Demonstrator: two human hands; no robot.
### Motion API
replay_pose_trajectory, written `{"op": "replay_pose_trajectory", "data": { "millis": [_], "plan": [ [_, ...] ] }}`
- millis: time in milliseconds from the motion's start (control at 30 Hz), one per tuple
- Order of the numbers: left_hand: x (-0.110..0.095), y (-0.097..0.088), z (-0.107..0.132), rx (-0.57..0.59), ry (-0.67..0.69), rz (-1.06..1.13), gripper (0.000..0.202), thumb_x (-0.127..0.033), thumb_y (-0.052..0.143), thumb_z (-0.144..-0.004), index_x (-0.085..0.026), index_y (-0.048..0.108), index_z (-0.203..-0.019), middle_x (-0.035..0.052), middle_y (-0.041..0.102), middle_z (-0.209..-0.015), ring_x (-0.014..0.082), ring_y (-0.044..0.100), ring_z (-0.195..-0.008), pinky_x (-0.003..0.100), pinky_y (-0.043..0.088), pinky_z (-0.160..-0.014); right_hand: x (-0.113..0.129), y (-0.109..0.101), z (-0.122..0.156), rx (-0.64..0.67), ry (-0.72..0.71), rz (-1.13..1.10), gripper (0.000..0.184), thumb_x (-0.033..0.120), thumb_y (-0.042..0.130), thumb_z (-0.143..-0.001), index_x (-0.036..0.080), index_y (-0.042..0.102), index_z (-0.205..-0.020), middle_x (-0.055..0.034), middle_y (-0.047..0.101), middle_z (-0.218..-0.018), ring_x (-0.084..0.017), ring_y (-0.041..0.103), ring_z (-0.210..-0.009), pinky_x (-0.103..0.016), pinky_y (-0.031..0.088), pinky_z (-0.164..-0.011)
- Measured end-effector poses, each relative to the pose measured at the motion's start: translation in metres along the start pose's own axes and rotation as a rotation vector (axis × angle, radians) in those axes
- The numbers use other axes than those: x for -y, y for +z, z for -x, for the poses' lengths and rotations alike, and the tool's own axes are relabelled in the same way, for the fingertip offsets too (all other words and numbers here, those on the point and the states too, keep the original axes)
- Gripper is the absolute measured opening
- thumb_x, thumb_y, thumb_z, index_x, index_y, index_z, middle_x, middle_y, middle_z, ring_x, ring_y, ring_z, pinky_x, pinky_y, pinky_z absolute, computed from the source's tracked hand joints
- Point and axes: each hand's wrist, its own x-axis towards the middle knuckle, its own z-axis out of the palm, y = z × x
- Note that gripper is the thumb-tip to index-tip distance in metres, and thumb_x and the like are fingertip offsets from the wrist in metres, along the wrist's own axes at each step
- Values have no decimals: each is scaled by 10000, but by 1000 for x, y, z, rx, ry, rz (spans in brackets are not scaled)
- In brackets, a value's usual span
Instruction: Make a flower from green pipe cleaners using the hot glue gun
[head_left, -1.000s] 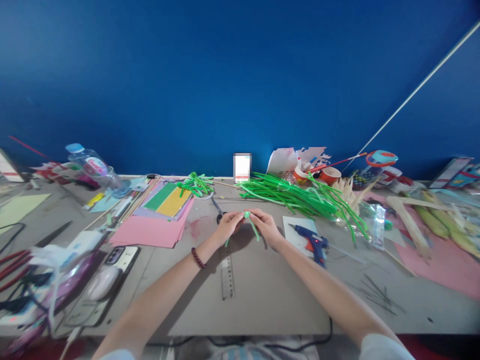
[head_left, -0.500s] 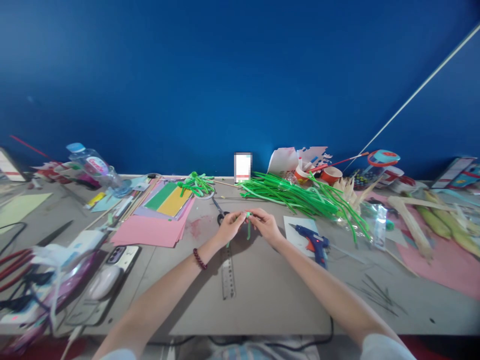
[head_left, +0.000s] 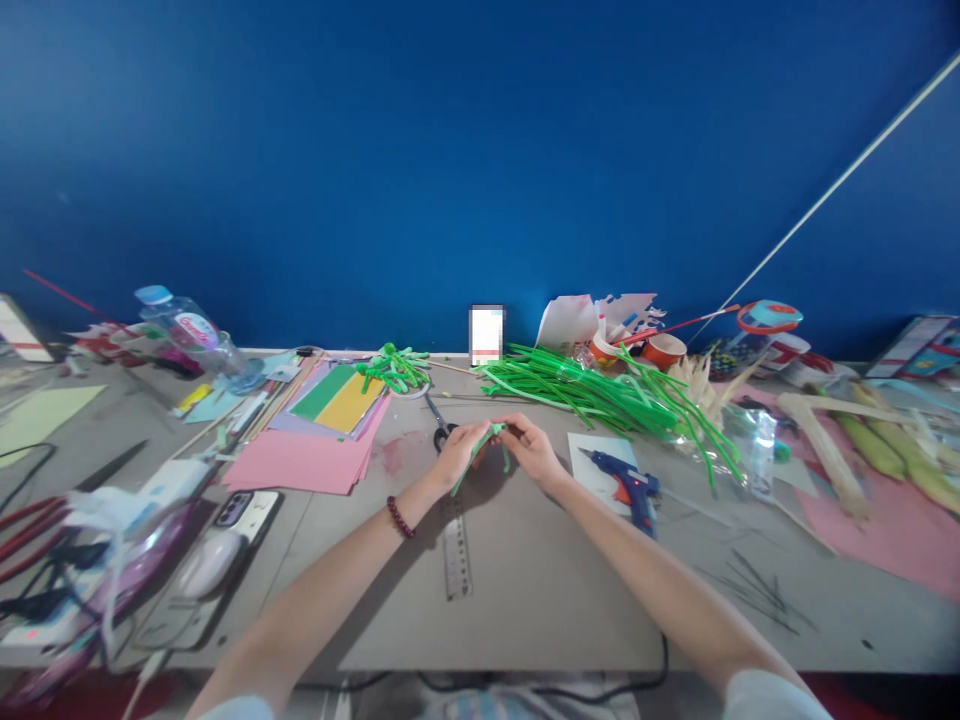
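Between both hands is a short green pipe cleaner point(head_left: 475, 460), bent so that two ends hang down. My left hand point(head_left: 459, 455) is closed on it, and one end slants down along the palm. The fingertips of my right hand point(head_left: 531, 450) pinch the same piece near its top bend. Just beyond the left hand lie dark-handled scissors point(head_left: 439, 425), partly hidden by it. A clear ruler point(head_left: 457, 555) rests on the table under the left wrist. To the right of the right hand, a blue glue gun point(head_left: 626, 482) lies on a white sheet point(head_left: 586, 455).
A big bundle of green pipe cleaners point(head_left: 585, 385) lies behind the hands, with a pile of curled green pieces point(head_left: 401, 368) to its left. Pink paper point(head_left: 300, 460) and a phone point(head_left: 251, 515) are at left. Paper cups point(head_left: 663, 350) stand back right.
The green pipe cleaner has turned in the fingers; one end now shows slanting across the left palm. My left fingers have shifted slightly, while the arms stay nearly in place.
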Motion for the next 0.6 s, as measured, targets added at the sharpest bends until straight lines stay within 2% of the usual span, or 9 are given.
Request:
{"op": "replay_pose_trajectory", "data": {
  "millis": [100,233,333,433,600],
  "plan": [
    [-4,0,2,58,132,-246,266,-389,548,-794,-143,569,-695,-31,471,-560,95,421,-521,226,337,-522,-3,0,0,-26,-25,35,261,401,592,-793,201,618,-958,-29,622,-891,-148,593,-795,-295,492,-765],
    [-9,2,6,-48,339,-662,148,-255,516,-811,-162,561,-706,-7,544,-671,119,480,-635,237,377,-628,-5,1,0,-42,-31,65,247,383,579,-802,208,618,-972,-36,636,-919,-161,601,-840,-297,497,-776],
    [-11,3,10,-118,417,-855,160,-256,482,-851,-176,558,-735,13,567,-727,136,521,-679,243,392,-645,-6,1,1,-55,-21,73,238,371,573,-805,203,614,-969,-43,639,-935,-163,605,-844,-299,495,-780],
    [-11,3,13,-163,475,-878,130,-274,490,-860,-184,580,-836,28,597,-793,152,571,-739,247,425,-678,-7,1,1,-74,-14,74,240,362,571,-804,198,607,-975,-49,638,-947,-160,605,-837,-299,489,-781],
    [-7,0,12,-198,579,-763,128,-247,476,-882,-192,587,-915,45,647,-886,158,609,-840,263,457,-777,-10,0,0,-82,7,26,275,367,604,-776,201,589,-995,-52,641,-952,-152,603,-812,-284,494,-736]
  ]
}}
